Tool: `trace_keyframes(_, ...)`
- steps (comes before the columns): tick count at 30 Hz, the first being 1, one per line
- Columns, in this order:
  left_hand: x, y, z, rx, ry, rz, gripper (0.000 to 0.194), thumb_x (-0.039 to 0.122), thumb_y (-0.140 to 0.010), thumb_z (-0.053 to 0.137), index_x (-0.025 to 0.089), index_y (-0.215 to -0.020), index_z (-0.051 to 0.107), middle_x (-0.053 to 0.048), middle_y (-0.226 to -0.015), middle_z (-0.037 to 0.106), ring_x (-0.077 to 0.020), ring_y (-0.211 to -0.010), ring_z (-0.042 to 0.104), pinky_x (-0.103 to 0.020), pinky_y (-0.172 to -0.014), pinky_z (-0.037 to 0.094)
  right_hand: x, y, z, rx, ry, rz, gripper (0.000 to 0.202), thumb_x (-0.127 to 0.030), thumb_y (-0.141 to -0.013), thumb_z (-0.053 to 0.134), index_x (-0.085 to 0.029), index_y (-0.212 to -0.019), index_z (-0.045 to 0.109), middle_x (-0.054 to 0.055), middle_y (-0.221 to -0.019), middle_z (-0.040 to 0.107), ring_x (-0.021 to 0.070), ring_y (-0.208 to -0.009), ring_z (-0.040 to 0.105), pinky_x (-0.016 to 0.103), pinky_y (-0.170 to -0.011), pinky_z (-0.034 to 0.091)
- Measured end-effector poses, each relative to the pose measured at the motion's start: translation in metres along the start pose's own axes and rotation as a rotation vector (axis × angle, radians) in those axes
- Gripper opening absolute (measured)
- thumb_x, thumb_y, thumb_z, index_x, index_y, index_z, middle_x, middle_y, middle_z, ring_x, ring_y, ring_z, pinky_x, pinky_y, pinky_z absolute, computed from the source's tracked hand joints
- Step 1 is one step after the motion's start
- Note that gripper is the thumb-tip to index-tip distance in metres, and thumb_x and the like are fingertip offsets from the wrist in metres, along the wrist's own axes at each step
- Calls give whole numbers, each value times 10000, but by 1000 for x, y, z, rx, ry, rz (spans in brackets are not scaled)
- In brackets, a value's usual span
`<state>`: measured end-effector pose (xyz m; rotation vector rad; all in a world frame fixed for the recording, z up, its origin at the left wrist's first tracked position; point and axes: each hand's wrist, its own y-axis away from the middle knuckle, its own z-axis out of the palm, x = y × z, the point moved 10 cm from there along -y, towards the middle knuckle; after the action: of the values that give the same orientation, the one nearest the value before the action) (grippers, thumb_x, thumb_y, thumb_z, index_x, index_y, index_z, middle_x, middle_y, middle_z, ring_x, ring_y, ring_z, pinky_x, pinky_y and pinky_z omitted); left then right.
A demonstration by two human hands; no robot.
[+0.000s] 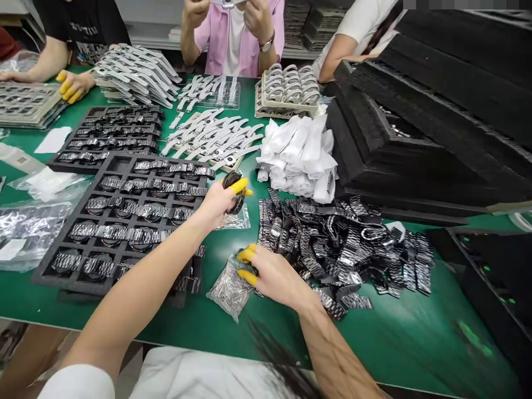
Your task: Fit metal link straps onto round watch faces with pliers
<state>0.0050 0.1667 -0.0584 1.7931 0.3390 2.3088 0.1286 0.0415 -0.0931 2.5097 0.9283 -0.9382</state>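
My left hand (222,200), with yellow finger covers, is closed round a dark watch (235,191) near the middle of the green table. Below and to the right, my right hand (270,271) has its yellow-covered thumb and finger apart at the upper right edge of a clear bag of small metal pins (231,288). Left of my left hand lies a black foam tray (122,166) with several black metal-band watches in its slots. A heap of black metal bands (332,238) spreads to the right of my right hand.
White-wrapped pieces (299,152) are piled behind the bands. White straps (214,138) lie at the back centre. Tall black foam stacks (415,138) stand at the right. Another black tray (83,136) sits at the back left. Several people are across the table.
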Motion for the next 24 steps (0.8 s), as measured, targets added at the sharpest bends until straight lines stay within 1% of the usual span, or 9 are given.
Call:
trace_keyframes(4, 0, 2, 1, 10, 80, -1, 238, 122, -931, 698, 160, -750, 549, 44, -592, 614, -11, -389, 290, -193, -423, 180, -1, -1, 13, -75, 222, -48, 197, -168, -966, 702, -218, -1156, 708, 87, -1091, 687, 263, -1021, 650, 369, -838, 525)
trace_keyframes(8, -6, 5, 8, -27, 67, -42, 224, 122, -988, 637, 149, -777, 566, -13, -683, 709, -2, -383, 292, -189, -418, 173, 5, -7, 19, -98, 328, -64, 71, -176, -988, 683, -224, -992, 735, 66, -956, 652, 244, -925, 608, 346, -760, 473)
trace_keyframes(11, -8, 7, 10, -33, 59, -63, 224, 118, -990, 642, 149, -781, 569, -33, -719, 736, 2, -385, 307, -186, -421, 182, 5, -11, 24, -117, 367, -60, 117, -147, -1003, 643, -209, -939, 718, 66, -924, 640, 237, -889, 586, 343, -734, 443)
trace_keyframes(15, -6, 8, 11, -45, 85, -72, 234, 137, -1000, 640, 145, -775, 578, -35, -712, 734, 2, -386, 297, -182, -422, 193, 3, -10, 24, -167, 299, -62, 158, -103, -1009, 590, -173, -890, 667, 81, -924, 653, 246, -896, 597, 368, -794, 470)
trace_keyframes(18, -6, 8, 7, -23, 122, -101, 218, 127, -997, 619, 134, -780, 601, -27, -681, 716, -3, -386, 277, -183, -417, 194, 6, -6, 13, -158, 59, -82, 159, -94, -1009, 568, -186, -892, 623, 65, -935, 642, 216, -863, 601, 355, -805, 493)
trace_keyframes(20, -4, 8, 4, -13, 134, -96, 175, 125, -984, 615, 123, -809, 627, -24, -688, 711, -5, -390, 271, -186, -419, 202, 13, -6, -2, -62, -149, -71, 148, -125, -1026, 547, -204, -920, 613, 53, -954, 640, 193, -840, 598, 334, -772, 499)
trace_keyframes(21, -2, 8, 4, -21, 129, -80, 143, 140, -972, 633, 119, -831, 640, -22, -699, 711, -4, -392, 270, -189, -421, 204, 18, -6, -13, 32, -255, -59, 137, -164, -1038, 552, -213, -927, 615, 50, -960, 644, 188, -836, 601, 328, -756, 501)
trace_keyframes(22, 0, 8, 6, -46, 111, -60, 110, 165, -955, 665, 117, -856, 654, -16, -708, 708, -4, -397, 270, -190, -423, 204, 25, -6, -24, 160, -362, -46, 125, -215, -1043, 573, -221, -927, 621, 47, -957, 650, 188, -836, 609, 327, -746, 507)
trace_keyframes(24, 3, 11, 16, -148, 38, -21, 124, 213, -883, 761, 119, -909, 684, 1, -723, 698, -6, -418, 300, -186, -436, 223, 43, 1, -47, 494, -565, -10, 113, -322, -1020, 653, -236, -947, 642, 41, -940, 664, 192, -841, 634, 335, -748, 532)
